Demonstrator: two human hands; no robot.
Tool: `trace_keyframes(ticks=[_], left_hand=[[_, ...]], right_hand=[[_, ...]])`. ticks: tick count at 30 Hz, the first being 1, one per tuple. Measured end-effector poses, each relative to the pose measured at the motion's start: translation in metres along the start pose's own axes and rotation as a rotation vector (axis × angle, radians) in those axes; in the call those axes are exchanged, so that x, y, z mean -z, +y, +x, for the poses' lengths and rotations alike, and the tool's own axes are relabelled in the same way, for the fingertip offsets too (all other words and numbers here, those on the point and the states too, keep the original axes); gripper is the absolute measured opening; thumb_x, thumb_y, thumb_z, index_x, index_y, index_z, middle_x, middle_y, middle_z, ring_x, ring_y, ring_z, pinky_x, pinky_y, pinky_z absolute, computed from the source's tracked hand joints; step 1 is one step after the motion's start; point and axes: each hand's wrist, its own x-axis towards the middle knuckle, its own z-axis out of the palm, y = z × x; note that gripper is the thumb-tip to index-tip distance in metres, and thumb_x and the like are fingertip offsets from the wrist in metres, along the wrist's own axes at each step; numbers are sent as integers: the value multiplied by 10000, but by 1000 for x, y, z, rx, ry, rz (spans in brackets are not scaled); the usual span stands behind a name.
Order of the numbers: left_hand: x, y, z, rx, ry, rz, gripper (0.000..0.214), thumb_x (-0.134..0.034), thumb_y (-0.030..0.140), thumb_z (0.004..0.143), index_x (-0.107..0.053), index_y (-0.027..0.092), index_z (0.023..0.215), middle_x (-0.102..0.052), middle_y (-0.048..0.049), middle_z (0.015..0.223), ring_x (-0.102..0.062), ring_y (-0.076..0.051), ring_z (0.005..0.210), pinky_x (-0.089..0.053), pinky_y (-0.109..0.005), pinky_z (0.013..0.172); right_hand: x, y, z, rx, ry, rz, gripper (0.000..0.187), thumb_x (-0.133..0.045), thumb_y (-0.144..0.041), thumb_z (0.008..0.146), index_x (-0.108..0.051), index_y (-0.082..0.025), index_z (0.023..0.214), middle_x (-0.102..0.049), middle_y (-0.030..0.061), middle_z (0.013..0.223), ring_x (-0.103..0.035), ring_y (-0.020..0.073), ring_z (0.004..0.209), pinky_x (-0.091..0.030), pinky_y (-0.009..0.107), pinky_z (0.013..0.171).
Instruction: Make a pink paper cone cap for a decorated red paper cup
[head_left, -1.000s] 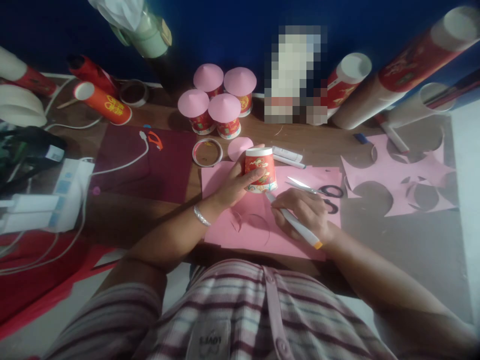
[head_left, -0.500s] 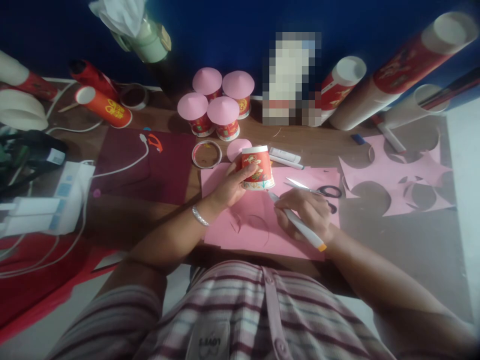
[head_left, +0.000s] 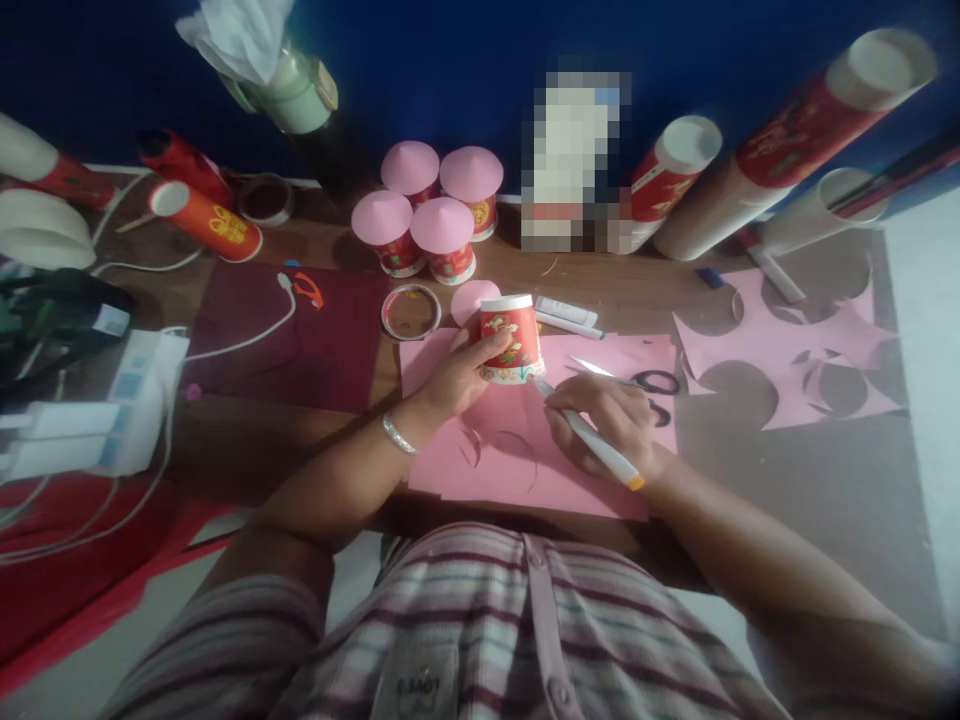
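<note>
The left hand (head_left: pixel 463 368) gripped a red paper cup printed with gold-toned figures (head_left: pixel 520 348) from its left side, thumb across the front and the other fingers mostly hidden behind. The right hand (head_left: pixel 600 415) was closed around a slim white pen-like tool with an orange end (head_left: pixel 606 451). The cup lay up and to the left of the right hand, above the pink paper sheets (head_left: pixel 465 480), its long axis close to upright, narrow white end up and wider patterned end down. The tool slanted from the orange end at lower right to a tip at the cup's lower right edge; whether the tip touched could not be told. The left hand was the nearer, being already on the cup. Just beyond the right hand lay black-handled metal scissors (head_left: pixel 657 381), partly behind it. Past the cup were a pink paper disc (head_left: pixel 471 297) and white pens (head_left: pixel 568 313), their small print unreadable. Farther back stood four red paper cups topped with pink paper cones (head_left: pixel 442 222). On the far left, a tilted orange-red paper cup (head_left: pixel 217 225) bore yellow characters too blurred to read. The grey patch (head_left: pixel 415 683) on the striped shirt (head_left: pixel 480 585) carried dark lettering, also not legible.
</note>
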Motion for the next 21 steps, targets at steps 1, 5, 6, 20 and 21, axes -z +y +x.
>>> trace_keyframes(ticks=[1,5,6,20,21], left_hand=[[0,0,0,-2,2,4,289,-781,366,816,-665,207,1027,-686,-45,982,-676,-214,956,-515,-365,884],[-1,2,-1,6,-1,0,226,-764,342,834,-680,232,1012,-687,-37,970,-671,-215,941,-509,-361,860],[-1,1,-1,7,-4,0,233,-762,343,837,-681,232,1025,-685,-36,970,-670,-212,932,-508,-360,852],[-1,2,-1,0,-2,-5,258,-754,339,837,-686,223,1057,-665,-35,948,-651,-199,902,-509,-348,838],[-2,2,-1,3,3,2,271,-758,344,830,-688,225,1063,-667,-38,952,-652,-204,904,-511,-353,839]], right_hand=[[0,0,0,-5,-1,1,160,-640,-76,872,-574,-205,941,-684,-2,704,-674,141,599,-557,252,549],[-1,0,0,-20,-2,4,162,-634,-82,880,-574,-217,946,-678,-14,701,-673,136,600,-553,247,548],[-1,0,0,-23,-5,13,165,-634,-77,879,-572,-215,944,-678,-12,701,-675,136,604,-554,248,552],[1,0,1,-11,-22,-11,169,-629,-62,864,-553,-208,905,-671,-11,684,-646,128,569,-524,245,530],[1,0,1,-9,-22,-12,172,-629,-61,865,-553,-209,906,-669,-13,684,-645,128,568,-527,246,530]])
